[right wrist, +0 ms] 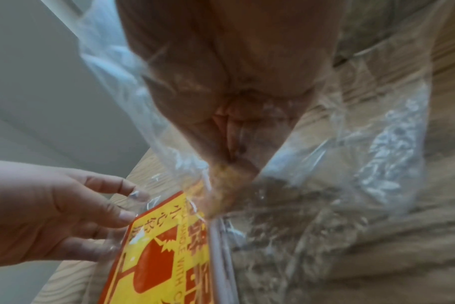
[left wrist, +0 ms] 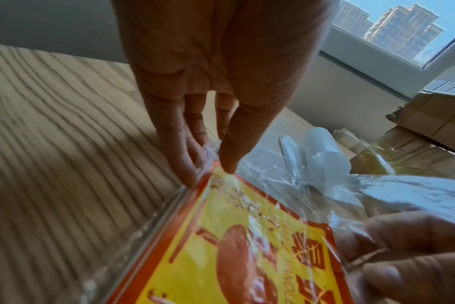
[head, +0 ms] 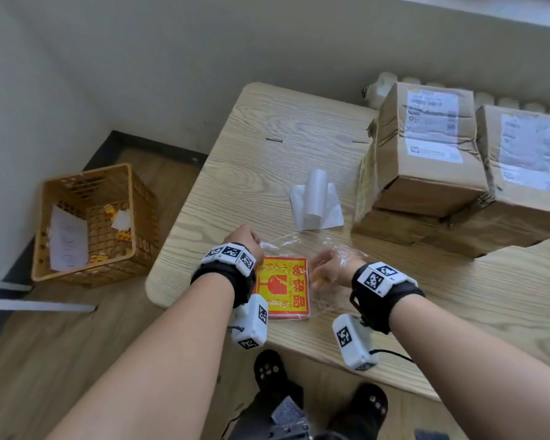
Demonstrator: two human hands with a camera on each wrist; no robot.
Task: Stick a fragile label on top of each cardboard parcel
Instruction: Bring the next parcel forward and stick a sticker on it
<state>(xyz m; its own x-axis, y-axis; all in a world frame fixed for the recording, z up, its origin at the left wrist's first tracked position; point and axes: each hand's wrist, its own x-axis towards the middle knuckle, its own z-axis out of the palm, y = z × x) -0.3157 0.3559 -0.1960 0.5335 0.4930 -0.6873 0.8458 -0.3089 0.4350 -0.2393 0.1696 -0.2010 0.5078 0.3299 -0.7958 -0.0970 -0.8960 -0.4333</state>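
Note:
A stack of yellow and red fragile labels lies in a clear plastic bag near the table's front edge. My left hand pinches the bag's edge at the stack's far left corner. My right hand is inside the bag. Its bunched fingertips pinch the top label's corner. Two cardboard parcels with white shipping slips stand at the right on flatter boxes. I see no fragile label on their tops.
Curled white backing papers lie between the bag and the parcels. An orange crate with paper scraps stands on the floor to the left. The wooden table shows bare wood at the far left.

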